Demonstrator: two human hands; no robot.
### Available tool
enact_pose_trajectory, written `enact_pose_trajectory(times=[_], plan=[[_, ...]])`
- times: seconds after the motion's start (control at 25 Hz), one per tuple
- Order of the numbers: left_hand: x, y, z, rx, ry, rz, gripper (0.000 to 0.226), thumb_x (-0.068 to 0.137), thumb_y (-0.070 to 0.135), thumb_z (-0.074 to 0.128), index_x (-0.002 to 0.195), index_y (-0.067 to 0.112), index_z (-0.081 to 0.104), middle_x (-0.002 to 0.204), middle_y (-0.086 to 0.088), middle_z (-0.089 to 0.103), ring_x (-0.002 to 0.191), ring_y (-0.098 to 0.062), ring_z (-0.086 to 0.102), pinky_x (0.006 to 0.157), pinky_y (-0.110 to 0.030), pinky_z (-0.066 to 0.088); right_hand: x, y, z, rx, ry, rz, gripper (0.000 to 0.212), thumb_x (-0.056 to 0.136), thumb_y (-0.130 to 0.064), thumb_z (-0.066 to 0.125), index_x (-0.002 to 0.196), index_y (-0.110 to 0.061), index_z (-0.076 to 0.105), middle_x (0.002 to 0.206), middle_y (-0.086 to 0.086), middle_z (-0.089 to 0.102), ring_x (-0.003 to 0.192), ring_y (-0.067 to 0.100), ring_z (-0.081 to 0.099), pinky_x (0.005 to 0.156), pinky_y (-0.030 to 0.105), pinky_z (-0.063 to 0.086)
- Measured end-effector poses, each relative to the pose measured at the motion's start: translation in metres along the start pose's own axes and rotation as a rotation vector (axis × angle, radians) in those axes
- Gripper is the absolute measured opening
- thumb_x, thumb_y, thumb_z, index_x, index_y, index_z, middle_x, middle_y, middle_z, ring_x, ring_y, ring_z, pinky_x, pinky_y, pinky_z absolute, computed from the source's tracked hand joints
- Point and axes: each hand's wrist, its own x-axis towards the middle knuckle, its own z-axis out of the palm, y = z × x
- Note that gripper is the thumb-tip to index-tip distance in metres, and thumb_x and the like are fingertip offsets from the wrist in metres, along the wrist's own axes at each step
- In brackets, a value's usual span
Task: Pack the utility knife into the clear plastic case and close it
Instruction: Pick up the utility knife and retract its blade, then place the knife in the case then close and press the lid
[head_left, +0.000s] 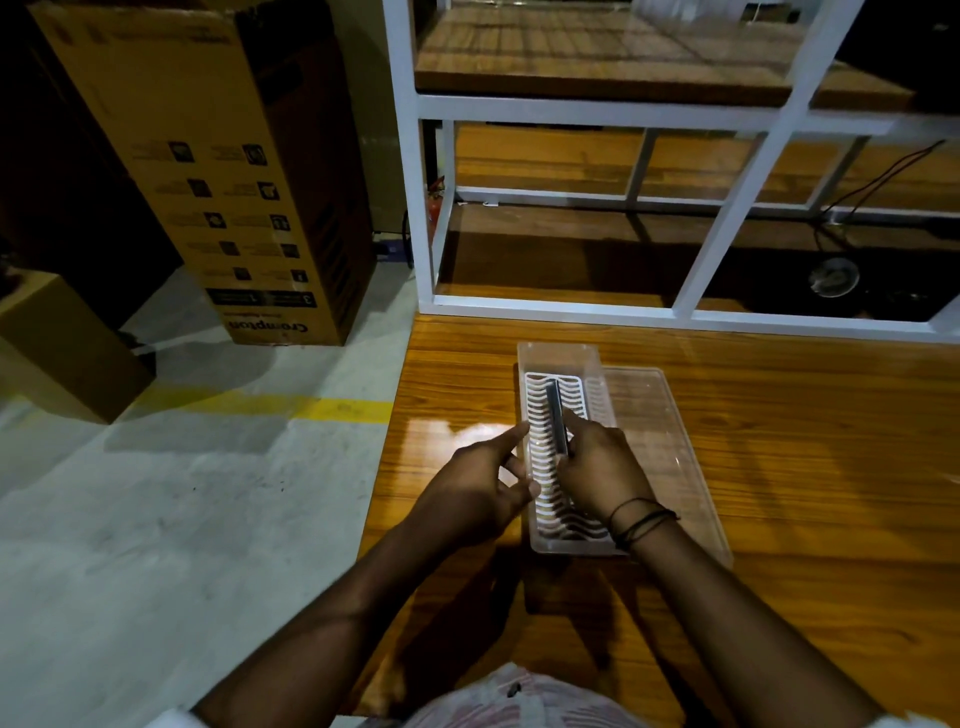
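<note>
Head view: the clear plastic case (563, 364) lies open on the wooden tabletop (779, 467), its white slotted tray (540, 415) inside and its clear lid (649, 415) flat just beside it on the right. The utility knife (556, 415) rests lengthwise on the tray, the right hand (597, 467) pinching its near end. The left hand (483, 488) grips nothing, forefinger touching the case's left wall.

The clear plastic case (558, 364) is laid open lengthwise on the counter (779, 441), a white slotted insert (545, 426) seated inside. Its clear lid (660, 431) is laid flat just beside it on the right. The dark, slim utility knife (557, 415) is set lengthwise on the insert.
</note>
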Motion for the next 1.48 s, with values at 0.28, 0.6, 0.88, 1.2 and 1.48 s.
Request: enact_pose_trajectory(times=[0.28,0.6,0.88,1.2,1.48], plan=[[-0.002,0.001,0.001,-0.093,-0.052,-0.048,0.076,0.096,0.025,0.07,0.16,0.036,0.03,0.087,0.0,0.077,0.073,-0.019,0.077,0.073,-0.04,0.063,0.013,-0.007,0.016,-0.145,-0.041,0.107,0.038,0.082,-0.008,0.06,0.119,-0.012,0.063,0.116,0.017,0.067,0.106,0.037,0.065,0.085,0.039,0.053],[0.0,-0.006,0.002,-0.084,-0.056,-0.035,0.076,0.095,0.028,0.071,0.159,0.037,0.031,0.086,-0.002,0.078,0.069,-0.019,0.077,0.072,-0.038,0.063,0.017,-0.015,0.011,-0.233,-0.164,0.209,0.048,0.084,-0.014,0.064,0.131,-0.012,0.055,0.132,0.017,0.049,0.115,0.038,0.059,0.095,0.04,0.048],[-0.001,-0.002,0.002,-0.141,-0.067,-0.062,0.076,0.096,0.025,0.07,0.159,0.037,0.03,0.081,-0.004,0.077,0.071,-0.024,0.076,0.077,-0.044,0.064,0.015,-0.026,0.002,-0.331,-0.244,0.257,0.04,0.087,-0.019,0.063,0.126,-0.01,0.058,0.135,0.016,0.05,0.12,0.035,0.058,0.097,0.04,0.049],[-0.002,-0.001,0.002,-0.088,-0.051,-0.025,0.077,0.096,0.027,0.07,0.16,0.034,0.029,0.084,0.002,0.076,0.076,-0.016,0.077,0.076,-0.034,0.064,0.009,0.008,-0.034,-0.156,0.262,0.123,0.039,0.09,-0.024,0.058,0.127,-0.012,0.062,0.124,0.018,0.062,0.11,0.039,0.061,0.09,0.043,0.052],[-0.004,0.002,0.001,-0.185,-0.074,-0.054,0.083,0.096,0.024,0.072,0.163,0.032,0.023,0.075,0.007,0.074,0.07,-0.013,0.077,0.068,-0.027,0.063,0.009,0.081,-0.044,-0.295,-0.008,0.791,0.107,0.074,-0.055,0.077,0.153,-0.012,0.019,0.156,0.021,0.019,0.14,0.045,0.026,0.11,0.057,0.033]])
